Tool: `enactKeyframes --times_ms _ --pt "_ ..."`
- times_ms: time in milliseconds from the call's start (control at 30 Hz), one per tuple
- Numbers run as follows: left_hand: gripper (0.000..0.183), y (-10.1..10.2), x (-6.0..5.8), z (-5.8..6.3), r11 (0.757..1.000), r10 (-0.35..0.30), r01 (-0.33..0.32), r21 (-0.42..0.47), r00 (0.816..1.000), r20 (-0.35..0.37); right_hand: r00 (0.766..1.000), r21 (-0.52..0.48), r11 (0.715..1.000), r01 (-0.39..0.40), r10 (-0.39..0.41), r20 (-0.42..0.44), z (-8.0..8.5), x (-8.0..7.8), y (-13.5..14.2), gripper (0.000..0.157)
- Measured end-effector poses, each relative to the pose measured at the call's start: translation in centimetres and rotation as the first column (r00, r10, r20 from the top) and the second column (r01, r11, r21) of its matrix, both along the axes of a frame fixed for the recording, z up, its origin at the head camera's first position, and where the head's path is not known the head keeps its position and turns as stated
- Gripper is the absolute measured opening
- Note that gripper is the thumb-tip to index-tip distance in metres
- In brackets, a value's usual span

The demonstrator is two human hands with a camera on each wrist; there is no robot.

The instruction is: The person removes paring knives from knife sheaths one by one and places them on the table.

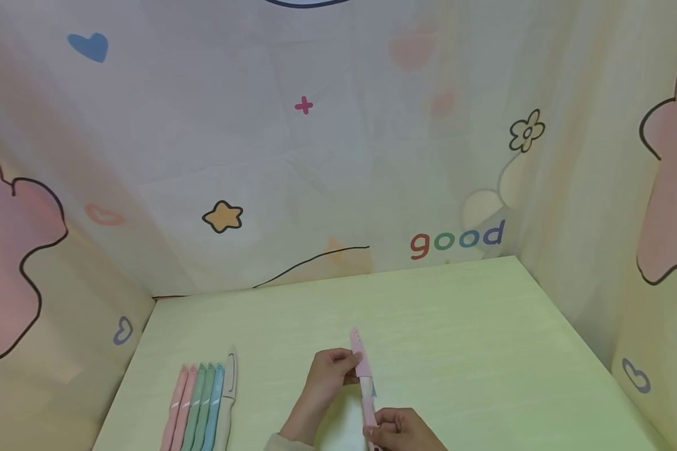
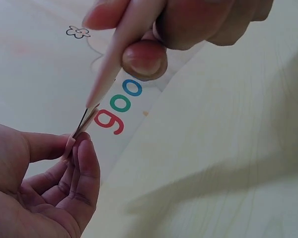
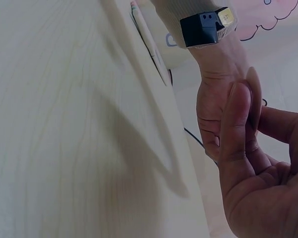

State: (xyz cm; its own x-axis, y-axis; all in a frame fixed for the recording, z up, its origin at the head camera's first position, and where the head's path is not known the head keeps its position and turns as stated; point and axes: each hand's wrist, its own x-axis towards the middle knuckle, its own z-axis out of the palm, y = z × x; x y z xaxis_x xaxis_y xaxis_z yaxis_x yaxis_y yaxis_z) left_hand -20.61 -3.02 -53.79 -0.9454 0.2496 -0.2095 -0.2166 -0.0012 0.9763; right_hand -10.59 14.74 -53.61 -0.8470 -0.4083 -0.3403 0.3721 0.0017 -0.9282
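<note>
In front of me a pink-handled knife is held upright over the table, its blade partly out of a pink sheath. My left hand pinches the sheath between thumb and fingers. Lower down, my right hand grips the pink handle. A short stretch of bare blade shows between sheath and handle. The right wrist view catches the handle edge-on between the right hand's fingers and thumb, with the left hand behind.
To the left, several slim sheathed knives in pink, green and blue lie side by side, with a white one at their right end. The pale green table meets patterned cloth walls at the back and sides.
</note>
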Motion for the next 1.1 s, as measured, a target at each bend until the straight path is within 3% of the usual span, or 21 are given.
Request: enactKeyframes --times_ms 500,1100 --pt "0.028 -0.1 -0.6 -0.1 1.0 0.02 -0.02 0.001 1.0 -0.011 1.0 -0.028 0.999 -0.022 0.021 -0.009 0.0 0.3 0.3 0.024" --pt "0.026 -0.2 -1.4 -0.2 0.992 0.127 -0.127 0.005 0.992 -0.005 1.0 0.055 0.998 -0.008 0.008 0.008 0.4 0.4 0.2 0.029"
